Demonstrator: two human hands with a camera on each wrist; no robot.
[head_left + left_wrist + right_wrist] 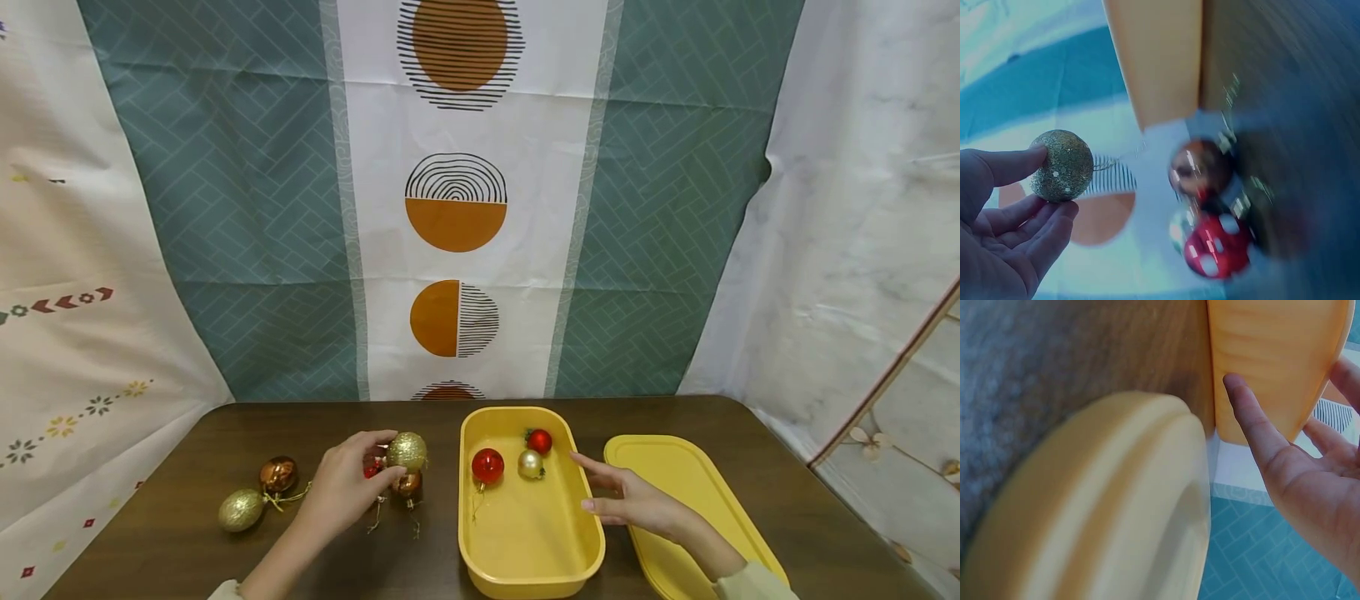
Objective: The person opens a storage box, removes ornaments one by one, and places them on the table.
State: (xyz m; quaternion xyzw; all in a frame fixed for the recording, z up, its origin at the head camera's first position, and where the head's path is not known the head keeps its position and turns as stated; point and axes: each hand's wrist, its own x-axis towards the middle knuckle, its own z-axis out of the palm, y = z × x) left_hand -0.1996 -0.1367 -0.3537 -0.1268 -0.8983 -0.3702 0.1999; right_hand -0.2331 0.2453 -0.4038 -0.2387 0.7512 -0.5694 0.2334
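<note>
My left hand (348, 479) pinches a gold glitter Christmas ball (407, 452) between thumb and fingers, raised above the table. Under it on the table lie a copper ball (408, 483) and a red ball (372, 467), partly hidden by the hand. In the left wrist view a red ball with white dots (1217, 247) shows, blurred. My right hand (637, 500) rests with loosely extended fingers against the right side of a yellow container (532, 581). Inside the container are a shiny red ball (487, 466), a small pale gold ball (531, 464) and a small red ball (538, 441).
A yellow lid (682, 467) lies flat to the right of the container, partly under the right forearm. On the left of the dark wooden table (187, 467) sit another gold glitter ball (241, 510) and a copper ball (278, 474). A patterned curtain (465, 267) hangs behind.
</note>
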